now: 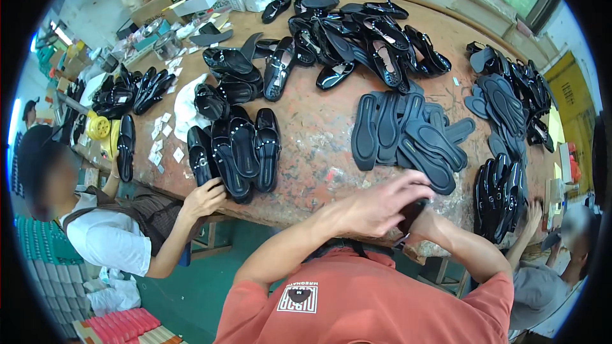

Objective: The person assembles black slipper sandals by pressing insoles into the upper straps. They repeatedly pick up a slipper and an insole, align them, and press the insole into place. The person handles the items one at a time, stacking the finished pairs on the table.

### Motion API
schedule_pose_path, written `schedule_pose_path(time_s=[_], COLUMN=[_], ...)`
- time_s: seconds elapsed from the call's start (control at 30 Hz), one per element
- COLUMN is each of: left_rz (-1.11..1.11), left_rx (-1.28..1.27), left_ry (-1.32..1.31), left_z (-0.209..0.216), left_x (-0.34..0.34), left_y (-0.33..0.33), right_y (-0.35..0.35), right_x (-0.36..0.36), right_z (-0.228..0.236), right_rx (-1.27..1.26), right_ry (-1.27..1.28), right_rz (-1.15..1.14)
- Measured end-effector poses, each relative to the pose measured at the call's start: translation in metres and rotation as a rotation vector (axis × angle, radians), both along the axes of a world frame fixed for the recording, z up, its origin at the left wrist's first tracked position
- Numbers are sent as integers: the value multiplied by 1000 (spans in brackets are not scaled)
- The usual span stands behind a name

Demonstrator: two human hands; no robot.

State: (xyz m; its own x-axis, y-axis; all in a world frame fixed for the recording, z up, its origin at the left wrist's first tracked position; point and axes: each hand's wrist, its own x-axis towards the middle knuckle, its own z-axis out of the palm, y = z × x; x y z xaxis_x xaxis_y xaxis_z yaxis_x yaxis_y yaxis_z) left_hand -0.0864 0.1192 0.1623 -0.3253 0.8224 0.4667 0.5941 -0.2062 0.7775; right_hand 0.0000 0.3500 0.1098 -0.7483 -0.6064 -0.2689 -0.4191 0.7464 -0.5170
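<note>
Well left of both hands, I see a co-worker's hand (205, 199) touching a group of black shoes (243, 153) on the worn table (309, 181). At the near edge, my left hand (376, 209) is loosely spread, grasping nothing I can make out, beside a dark item (412, 215) that sits between my hands, with dark insoles (411, 130) just beyond. My right hand (427, 225) is partly hidden, so I cannot tell whether it grips that item; farther right, glossy shoes (500, 197) stand near another co-worker's hand (534, 214).
</note>
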Motion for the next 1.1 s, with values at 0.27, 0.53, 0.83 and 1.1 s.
schedule_pose_path(time_s=[0.27,0.53,0.83,1.1], left_rz=[809,1722,1430,1047], left_rx=[84,-530,-843,41], left_ry=[-54,366,41,-547], left_z=[-23,-36,-143,-81], left_x=[-46,-215,-316,-164], left_y=[-202,-282,-138,-112], right_y=[87,128,88,82], right_x=[-66,-93,-56,2], right_z=[-24,-47,-71,-44], right_rx=[-277,70,223,-233], right_ry=[579,520,742,1031], right_rz=[-655,-850,-720,-990])
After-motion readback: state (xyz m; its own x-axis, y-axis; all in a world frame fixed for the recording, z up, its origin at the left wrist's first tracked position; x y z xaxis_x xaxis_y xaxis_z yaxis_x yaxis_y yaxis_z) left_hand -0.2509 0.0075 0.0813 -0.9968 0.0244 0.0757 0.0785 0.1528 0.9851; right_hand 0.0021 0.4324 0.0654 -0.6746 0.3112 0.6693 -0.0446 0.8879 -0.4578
